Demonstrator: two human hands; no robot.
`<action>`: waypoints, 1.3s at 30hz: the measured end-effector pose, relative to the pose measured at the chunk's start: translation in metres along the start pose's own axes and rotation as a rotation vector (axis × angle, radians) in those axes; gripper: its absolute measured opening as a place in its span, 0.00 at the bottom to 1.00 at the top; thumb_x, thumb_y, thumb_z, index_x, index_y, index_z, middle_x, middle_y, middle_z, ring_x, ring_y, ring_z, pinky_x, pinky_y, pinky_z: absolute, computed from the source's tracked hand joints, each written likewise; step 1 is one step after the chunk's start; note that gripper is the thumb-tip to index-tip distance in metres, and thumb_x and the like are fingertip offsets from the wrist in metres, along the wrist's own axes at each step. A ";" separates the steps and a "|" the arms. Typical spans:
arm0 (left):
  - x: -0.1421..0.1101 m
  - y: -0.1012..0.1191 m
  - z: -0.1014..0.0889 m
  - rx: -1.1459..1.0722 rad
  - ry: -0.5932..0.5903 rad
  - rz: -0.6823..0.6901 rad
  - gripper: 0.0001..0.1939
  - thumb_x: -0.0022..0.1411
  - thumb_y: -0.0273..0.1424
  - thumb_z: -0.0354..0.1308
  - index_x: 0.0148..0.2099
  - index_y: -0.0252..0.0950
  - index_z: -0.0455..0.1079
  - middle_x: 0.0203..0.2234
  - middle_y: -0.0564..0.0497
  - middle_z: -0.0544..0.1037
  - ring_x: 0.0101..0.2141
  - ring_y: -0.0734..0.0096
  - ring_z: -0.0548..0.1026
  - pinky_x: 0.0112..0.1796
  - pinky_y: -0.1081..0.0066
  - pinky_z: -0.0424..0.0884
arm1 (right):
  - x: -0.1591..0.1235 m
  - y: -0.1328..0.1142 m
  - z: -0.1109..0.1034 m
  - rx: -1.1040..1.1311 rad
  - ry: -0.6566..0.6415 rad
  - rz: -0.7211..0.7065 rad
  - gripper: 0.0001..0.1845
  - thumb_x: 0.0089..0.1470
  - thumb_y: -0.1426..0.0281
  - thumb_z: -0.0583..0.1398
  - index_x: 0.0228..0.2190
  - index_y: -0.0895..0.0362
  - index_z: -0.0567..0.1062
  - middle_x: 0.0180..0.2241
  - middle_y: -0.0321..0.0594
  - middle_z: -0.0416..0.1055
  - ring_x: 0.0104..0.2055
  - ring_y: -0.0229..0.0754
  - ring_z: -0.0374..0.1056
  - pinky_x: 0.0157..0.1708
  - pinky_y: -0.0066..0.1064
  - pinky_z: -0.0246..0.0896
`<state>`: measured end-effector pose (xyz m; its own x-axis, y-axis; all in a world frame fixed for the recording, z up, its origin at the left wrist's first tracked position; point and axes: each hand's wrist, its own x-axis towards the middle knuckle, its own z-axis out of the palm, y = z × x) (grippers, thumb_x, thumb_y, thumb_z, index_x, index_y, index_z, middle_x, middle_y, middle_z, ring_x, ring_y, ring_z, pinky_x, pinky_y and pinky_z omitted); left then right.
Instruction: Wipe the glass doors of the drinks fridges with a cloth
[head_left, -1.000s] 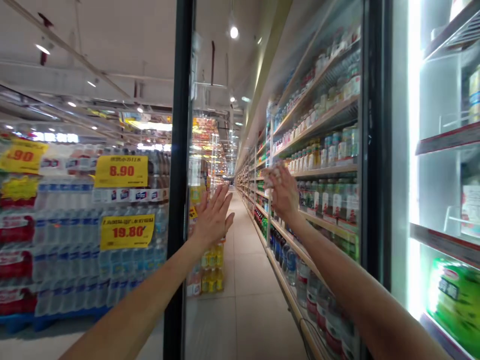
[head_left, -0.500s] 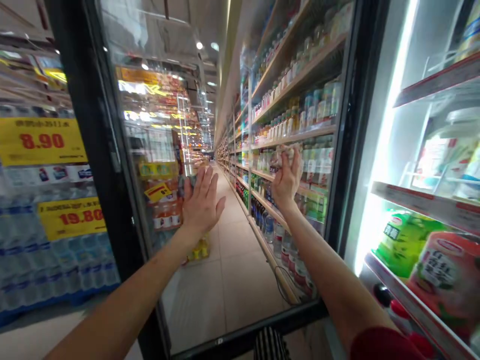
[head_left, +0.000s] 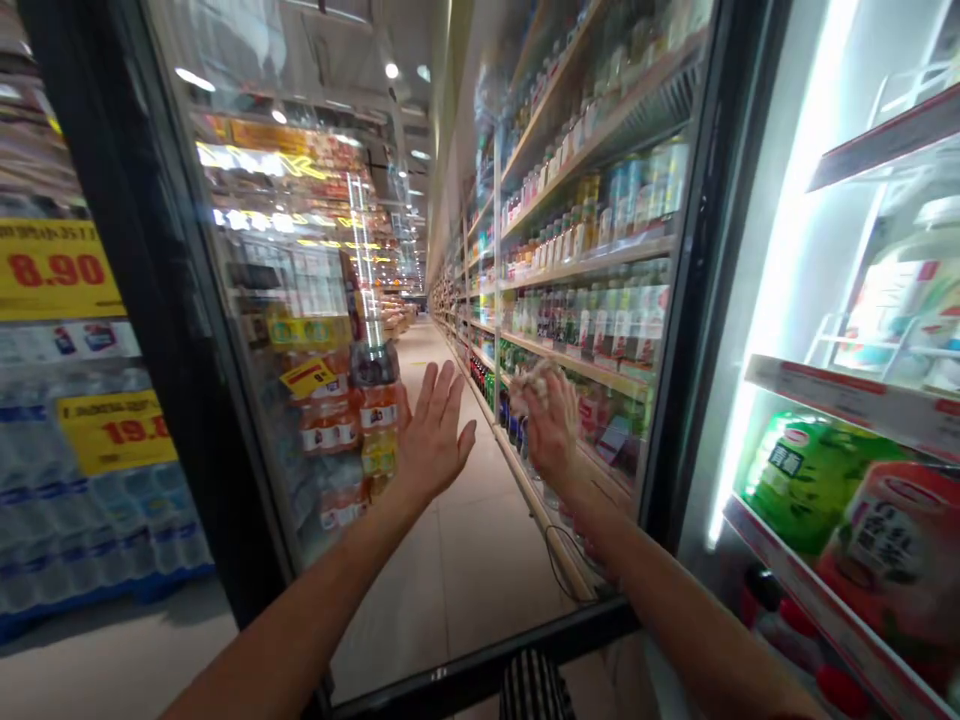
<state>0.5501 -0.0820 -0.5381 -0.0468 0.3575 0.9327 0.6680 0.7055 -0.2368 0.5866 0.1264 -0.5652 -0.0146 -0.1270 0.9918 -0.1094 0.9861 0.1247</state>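
Observation:
A glass cooler door (head_left: 390,600) in a black frame stands open in front of me. My left hand (head_left: 431,430) lies flat toward the pane, palm forward and fingers spread, with nothing in it. To its right, my right hand (head_left: 553,430) presses a crumpled pale cloth (head_left: 534,385) to the glass, its fingers over the cloth. Part of the cloth is hidden behind those fingers. Through the pane show the aisle floor and long shelves of bottles (head_left: 581,240), partly as reflections.
At the right, lit cooler shelves (head_left: 847,390) hold a green pouch (head_left: 810,470), a red pouch (head_left: 892,560) and bottles. On the left stand stacked water bottles (head_left: 90,500) under yellow price signs (head_left: 52,268). The black door frame (head_left: 142,260) borders the pane.
My right hand has moved the cloth down and slightly left across the glass. My left hand has shifted right and a little lower, staying spread.

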 end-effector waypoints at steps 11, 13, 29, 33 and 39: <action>-0.028 0.004 0.001 0.012 -0.024 0.043 0.32 0.61 0.35 0.50 0.64 0.34 0.45 0.59 0.41 0.59 0.62 0.60 0.51 0.61 0.54 0.37 | -0.026 -0.020 0.008 0.025 0.016 0.022 0.31 0.53 0.77 0.49 0.58 0.49 0.56 0.63 0.41 0.48 0.66 0.50 0.40 0.59 0.54 0.47; -0.037 0.002 0.001 0.005 -0.038 0.065 0.32 0.61 0.34 0.50 0.64 0.34 0.46 0.59 0.41 0.59 0.62 0.61 0.51 0.61 0.55 0.39 | -0.050 -0.039 0.007 0.071 -0.151 -0.158 0.31 0.51 0.78 0.51 0.56 0.47 0.60 0.60 0.38 0.55 0.65 0.47 0.42 0.61 0.50 0.48; -0.064 0.024 0.013 -0.013 -0.158 0.293 0.27 0.60 0.34 0.50 0.61 0.34 0.56 0.58 0.45 0.62 0.61 0.66 0.53 0.62 0.59 0.38 | -0.115 -0.003 -0.022 -0.035 -0.175 -0.009 0.37 0.51 0.79 0.49 0.60 0.44 0.49 0.63 0.38 0.48 0.64 0.50 0.46 0.56 0.53 0.57; -0.059 0.031 0.019 -0.012 -0.171 0.311 0.26 0.60 0.33 0.49 0.61 0.34 0.56 0.58 0.46 0.61 0.61 0.67 0.52 0.62 0.59 0.38 | -0.073 0.033 -0.020 -0.053 -0.017 0.126 0.34 0.53 0.76 0.50 0.60 0.45 0.51 0.64 0.41 0.45 0.65 0.51 0.44 0.57 0.57 0.52; -0.046 0.040 0.023 -0.018 -0.137 0.307 0.25 0.61 0.33 0.48 0.59 0.32 0.58 0.59 0.46 0.59 0.62 0.66 0.49 0.62 0.59 0.34 | -0.090 0.041 -0.027 -0.102 0.010 0.264 0.32 0.55 0.75 0.48 0.60 0.46 0.50 0.64 0.41 0.43 0.65 0.51 0.44 0.57 0.56 0.53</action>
<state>0.5625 -0.0561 -0.5965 0.0603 0.6314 0.7731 0.6795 0.5414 -0.4951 0.6106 0.1816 -0.6484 -0.0189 0.1364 0.9905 -0.0022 0.9906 -0.1364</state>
